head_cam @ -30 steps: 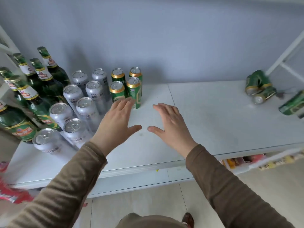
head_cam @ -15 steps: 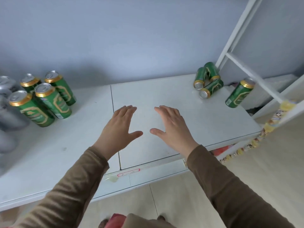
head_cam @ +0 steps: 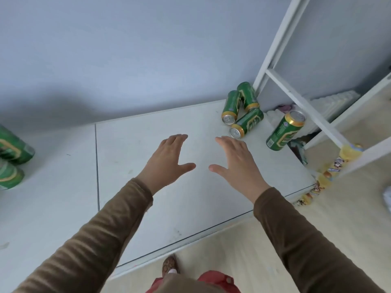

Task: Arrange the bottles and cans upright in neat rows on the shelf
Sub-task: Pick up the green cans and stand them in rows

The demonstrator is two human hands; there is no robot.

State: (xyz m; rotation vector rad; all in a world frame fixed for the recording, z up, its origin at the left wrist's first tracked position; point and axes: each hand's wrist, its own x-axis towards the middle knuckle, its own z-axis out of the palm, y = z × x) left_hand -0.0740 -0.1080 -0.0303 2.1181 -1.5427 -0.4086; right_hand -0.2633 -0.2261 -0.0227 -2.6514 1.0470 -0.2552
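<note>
Bare fingers straight and slightly fanned on both hands, thumbs out, palms down, gripping nothing. Left hand [head_cam: 167, 161] and right hand [head_cam: 237, 163] hover side by side above the shelf [head_cam: 63, 208]; contact with it can't be judged. Brown ribbed knit sleeves [head_cam: 95, 240] run out of frame at the bottom. Shelf is smooth white board, lightly scuffed, one seam between panels. Three green cans [head_cam: 243, 111] with gold rims lie tumbled at the back right corner, touching each other. Fourth green can [head_cam: 284, 131] stands just beside them near the right edge. Two more green cans [head_cam: 12, 157] at far left, blurred and cut off. White metal frame [head_cam: 296, 96] crosses behind the right cans; clutter behind it is unclear.
</note>
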